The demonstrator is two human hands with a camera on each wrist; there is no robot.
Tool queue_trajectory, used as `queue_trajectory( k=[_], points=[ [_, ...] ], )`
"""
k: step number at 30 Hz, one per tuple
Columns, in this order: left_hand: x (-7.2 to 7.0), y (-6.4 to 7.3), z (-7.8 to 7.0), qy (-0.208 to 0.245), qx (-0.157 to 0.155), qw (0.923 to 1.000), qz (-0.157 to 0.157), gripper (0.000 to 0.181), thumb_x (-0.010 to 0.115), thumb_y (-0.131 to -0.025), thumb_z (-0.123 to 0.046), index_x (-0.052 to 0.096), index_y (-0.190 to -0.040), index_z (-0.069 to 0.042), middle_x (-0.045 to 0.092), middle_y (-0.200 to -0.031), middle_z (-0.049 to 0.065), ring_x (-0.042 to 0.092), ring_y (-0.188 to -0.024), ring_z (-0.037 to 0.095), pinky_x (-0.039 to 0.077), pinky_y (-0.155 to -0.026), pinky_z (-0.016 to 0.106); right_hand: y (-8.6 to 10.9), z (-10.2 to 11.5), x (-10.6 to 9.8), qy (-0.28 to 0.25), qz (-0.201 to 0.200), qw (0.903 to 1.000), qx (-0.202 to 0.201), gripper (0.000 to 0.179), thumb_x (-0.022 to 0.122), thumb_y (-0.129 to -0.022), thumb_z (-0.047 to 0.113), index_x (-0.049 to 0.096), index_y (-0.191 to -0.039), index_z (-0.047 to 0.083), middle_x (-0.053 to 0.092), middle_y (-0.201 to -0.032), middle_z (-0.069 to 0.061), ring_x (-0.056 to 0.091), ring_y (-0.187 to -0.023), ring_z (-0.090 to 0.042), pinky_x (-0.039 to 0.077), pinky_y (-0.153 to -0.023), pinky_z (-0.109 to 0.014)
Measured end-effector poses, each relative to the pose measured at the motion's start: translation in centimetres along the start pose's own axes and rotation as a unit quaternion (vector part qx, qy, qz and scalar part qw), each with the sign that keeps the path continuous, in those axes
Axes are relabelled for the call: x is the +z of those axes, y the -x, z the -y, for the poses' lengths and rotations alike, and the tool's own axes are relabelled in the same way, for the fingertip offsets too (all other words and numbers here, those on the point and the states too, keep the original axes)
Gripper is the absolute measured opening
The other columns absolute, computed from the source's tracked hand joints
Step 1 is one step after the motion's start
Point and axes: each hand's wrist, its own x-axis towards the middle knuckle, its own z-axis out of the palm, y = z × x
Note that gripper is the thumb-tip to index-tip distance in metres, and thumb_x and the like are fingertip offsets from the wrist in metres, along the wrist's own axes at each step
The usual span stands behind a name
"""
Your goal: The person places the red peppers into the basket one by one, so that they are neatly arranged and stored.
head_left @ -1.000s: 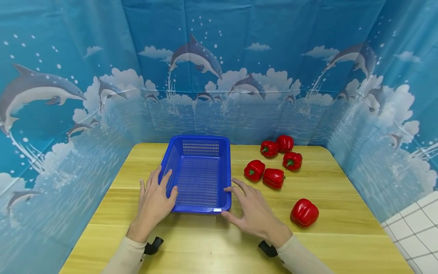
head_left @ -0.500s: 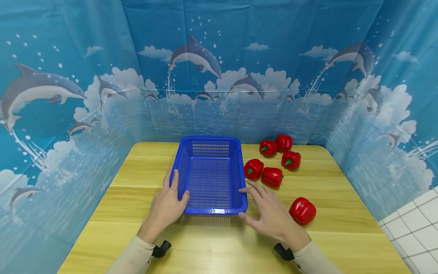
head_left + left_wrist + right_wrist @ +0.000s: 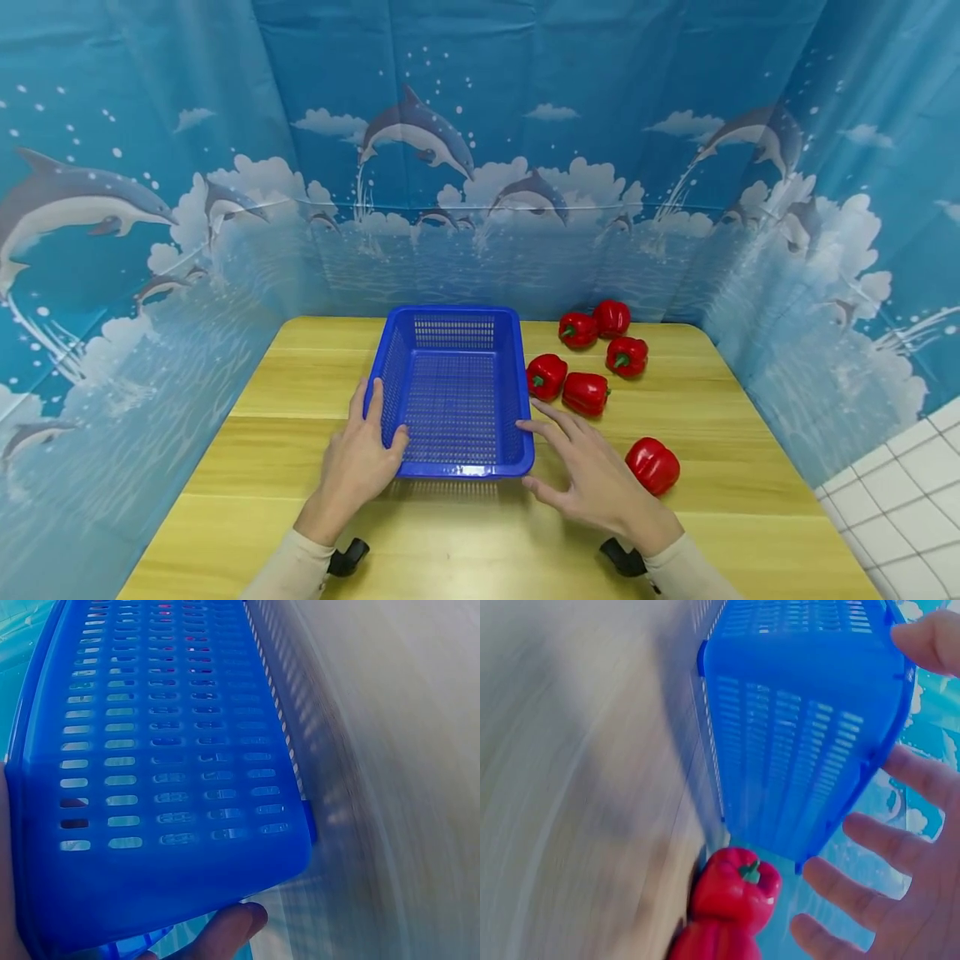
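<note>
A blue plastic basket [image 3: 452, 472] with slotted walls stands on the wooden table, with nothing inside it. My left hand [image 3: 357, 463] holds its left front corner, thumb over the rim and the other fingers along the outer wall. In the left wrist view a fingertip [image 3: 240, 922] shows under the corner. My right hand [image 3: 596, 479] is at the right wall with fingers spread. Its index finger reaches the rim, and the thumb [image 3: 930, 641] is near the front corner. A red bell pepper [image 3: 652, 466] lies just beyond the right hand.
Several more red bell peppers [image 3: 587, 393] lie in a group right of the basket, one [image 3: 546, 376] close against its wall. Behind the table [image 3: 262, 475] hangs a blue dolphin curtain [image 3: 465, 250]. White tiles [image 3: 900, 492] show at the far right.
The basket has shifted right, nearer to the peppers, and both hands moved along with it. Over the last half second the hands and basket stay much the same while the view shifts slightly.
</note>
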Motion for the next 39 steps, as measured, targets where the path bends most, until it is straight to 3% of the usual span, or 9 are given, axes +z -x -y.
queue_trajectory(
  k=[6,13,20,25,31,36,39],
  points=[
    [-0.1,-0.1,0.2,-0.008,0.000,1.0000,0.001,0.095,0.065,-0.115,-0.042,0.014,-0.187,-0.006,0.008,-0.196,0.025,0.041,-0.048,0.015,0.037,-0.041,0.030,0.9,-2.3,-1.8,0.022,-0.025,0.9994,0.005,0.087,0.089,-0.099,0.051,0.052,-0.175,0.033,0.048,-0.184,-0.008,0.058,-0.159,-0.046,0.054,-0.120,-0.077],
    [-0.1,-0.2,0.3,-0.022,0.003,0.9997,-0.003,0.094,0.063,-0.115,-0.043,0.016,-0.187,-0.006,0.011,-0.196,0.023,0.040,-0.046,0.013,0.035,-0.040,0.028,3.7,-6.2,-4.3,0.019,-0.053,0.9967,0.058,0.085,0.092,-0.099,0.044,0.056,-0.172,0.023,0.054,-0.176,-0.020,0.056,-0.153,-0.055,0.051,-0.114,-0.086],
    [0.1,-0.4,0.1,-0.022,0.008,0.9997,-0.005,0.092,0.061,-0.114,-0.044,0.018,-0.187,-0.006,0.014,-0.196,0.022,0.040,-0.046,0.013,0.034,-0.040,0.027,6.1,-9.9,-5.9,-0.035,-0.023,0.9897,0.137,0.079,0.086,-0.106,0.045,0.056,-0.172,0.014,0.048,-0.178,-0.028,0.050,-0.154,-0.061,0.047,-0.111,-0.090],
    [0.2,-0.5,0.0,-0.017,0.009,0.9998,-0.007,0.092,0.063,-0.114,-0.042,0.019,-0.187,-0.007,0.015,-0.196,0.022,0.040,-0.045,0.013,0.033,-0.039,0.026,7.2,-11.5,-5.6,-0.065,0.004,0.9839,0.166,0.073,0.079,-0.110,0.048,0.059,-0.169,0.011,0.056,-0.171,-0.028,0.060,-0.146,-0.057,0.059,-0.106,-0.078],
    [0.1,-0.6,-0.1,-0.015,0.008,0.9998,-0.004,0.093,0.062,-0.114,-0.044,0.018,-0.187,-0.008,0.014,-0.196,0.021,0.041,-0.046,0.013,0.035,-0.040,0.027,7.7,-11.9,-4.8,-0.083,0.030,0.9755,0.201,0.067,0.077,-0.112,0.052,0.064,-0.164,0.011,0.069,-0.159,-0.027,0.067,-0.142,-0.054,0.061,-0.107,-0.074],
    [0.0,-0.4,-0.1,-0.013,0.009,0.9998,-0.009,0.092,0.062,-0.114,-0.044,0.020,-0.187,-0.008,0.015,-0.196,0.020,0.040,-0.046,0.013,0.035,-0.040,0.027,7.5,-12.2,-4.5,-0.091,0.043,0.9667,0.236,0.065,0.077,-0.111,0.052,0.067,-0.160,0.010,0.072,-0.154,-0.028,0.074,-0.126,-0.041,0.064,-0.089,-0.046],
    [0.0,-0.1,0.0,-0.012,0.010,0.9998,-0.014,0.091,0.064,-0.113,-0.042,0.023,-0.186,-0.006,0.016,-0.196,0.021,0.039,-0.046,0.013,0.034,-0.039,0.026,7.5,-12.3,-4.5,-0.103,0.055,0.9595,0.256,0.071,0.078,-0.110,0.054,0.065,-0.160,0.004,0.072,-0.153,-0.031,0.077,-0.120,-0.036,0.063,-0.082,-0.037]
  ],
)
